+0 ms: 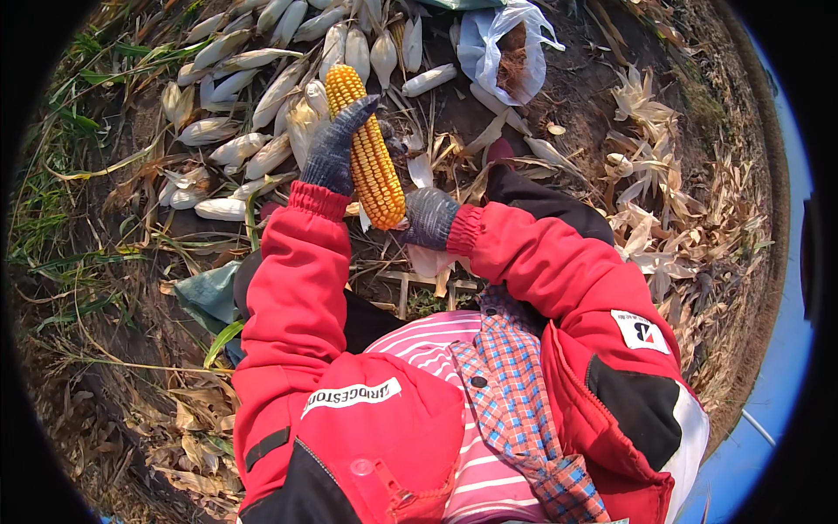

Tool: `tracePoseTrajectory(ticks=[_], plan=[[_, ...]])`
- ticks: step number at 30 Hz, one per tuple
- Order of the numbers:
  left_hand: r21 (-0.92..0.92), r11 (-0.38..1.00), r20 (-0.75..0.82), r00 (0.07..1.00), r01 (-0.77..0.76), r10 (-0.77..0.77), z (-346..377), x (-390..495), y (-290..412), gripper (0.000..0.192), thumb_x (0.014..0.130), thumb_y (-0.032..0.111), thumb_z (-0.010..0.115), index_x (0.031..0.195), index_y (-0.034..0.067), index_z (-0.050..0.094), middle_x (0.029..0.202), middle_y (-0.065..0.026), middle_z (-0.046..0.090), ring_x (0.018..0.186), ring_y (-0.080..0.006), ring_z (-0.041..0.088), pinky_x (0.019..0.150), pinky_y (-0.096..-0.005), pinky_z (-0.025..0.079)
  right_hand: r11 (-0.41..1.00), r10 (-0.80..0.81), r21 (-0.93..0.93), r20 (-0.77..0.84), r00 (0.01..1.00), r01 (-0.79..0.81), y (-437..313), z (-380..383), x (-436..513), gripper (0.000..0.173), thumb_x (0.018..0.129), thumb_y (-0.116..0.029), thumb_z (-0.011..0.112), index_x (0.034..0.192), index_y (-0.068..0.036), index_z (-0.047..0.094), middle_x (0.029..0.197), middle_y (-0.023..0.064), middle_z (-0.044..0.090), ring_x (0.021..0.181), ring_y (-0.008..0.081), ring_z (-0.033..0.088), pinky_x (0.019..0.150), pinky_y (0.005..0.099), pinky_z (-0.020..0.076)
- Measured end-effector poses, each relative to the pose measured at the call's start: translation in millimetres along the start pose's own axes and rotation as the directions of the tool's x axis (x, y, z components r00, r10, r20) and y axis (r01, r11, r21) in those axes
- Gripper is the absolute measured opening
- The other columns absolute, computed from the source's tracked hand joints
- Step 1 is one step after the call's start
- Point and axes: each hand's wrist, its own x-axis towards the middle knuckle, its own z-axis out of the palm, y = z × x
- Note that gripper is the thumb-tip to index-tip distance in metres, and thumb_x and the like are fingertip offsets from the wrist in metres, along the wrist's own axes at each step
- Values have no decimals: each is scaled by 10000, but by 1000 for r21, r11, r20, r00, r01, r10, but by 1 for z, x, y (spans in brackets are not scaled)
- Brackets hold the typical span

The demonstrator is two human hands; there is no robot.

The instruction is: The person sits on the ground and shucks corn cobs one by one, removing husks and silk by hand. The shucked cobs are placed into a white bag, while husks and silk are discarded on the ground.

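Observation:
A bare ear of yellow corn (373,154) slants across the middle of the view, its kernels exposed along the full visible length. My left hand (332,147), in a dark grey knit glove, is wrapped around its upper half, thumb lying over the kernels. At the ear's lower end is my right hand (432,217), gloved the same way and closed. Pale corn husk (430,259) hangs out beneath that fist. The right fingers are mostly hidden from this angle. Just beyond the left hand, unhusked ears (272,157) in dry pale husks lie on the ground.
More ears (281,23) are heaped at the far side. A white plastic bag (481,56) holding brown fibrous material stands beyond my right hand. Loose dry husks (645,223) cover the soil at right. Green grass (52,190) grows at left, and a green sheet (208,298) lies by my leg.

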Motion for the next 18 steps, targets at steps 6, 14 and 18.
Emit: tracePoseTrajectory(ticks=[6, 14, 18], plan=[[686, 67, 728, 679, -725, -95, 70, -58, -53, 618, 650, 413, 796, 1108, 61, 577, 962, -157, 642, 858, -332, 636, 788, -389, 501, 989, 33, 146, -65, 997, -24, 13, 39, 21, 358, 813, -347, 587, 1107, -143, 593, 898, 136, 664, 814, 318, 638, 742, 396, 503], [324, 809, 425, 839, -490, 339, 73, -68, -11, 550, 708, 248, 802, 1126, 25, 523, 1011, -89, 611, 837, -216, 632, 777, -320, 512, 941, 338, 4, -17, 941, -338, 29, 23, 40, 336, 847, -369, 570, 1120, -176, 589, 917, 178, 658, 857, 352, 634, 767, 432, 488], [-35, 757, -198, 747, -653, 635, -10, -46, 54, 463, 794, 364, 699, 1108, 79, 512, 914, -114, 609, 815, -258, 632, 708, -385, 547, 842, 498, -1, -386, 777, -540, 110, -115, 3, 366, 835, -388, 615, 1142, -193, 581, 940, 198, 654, 883, 358, 635, 782, 430, 486]])
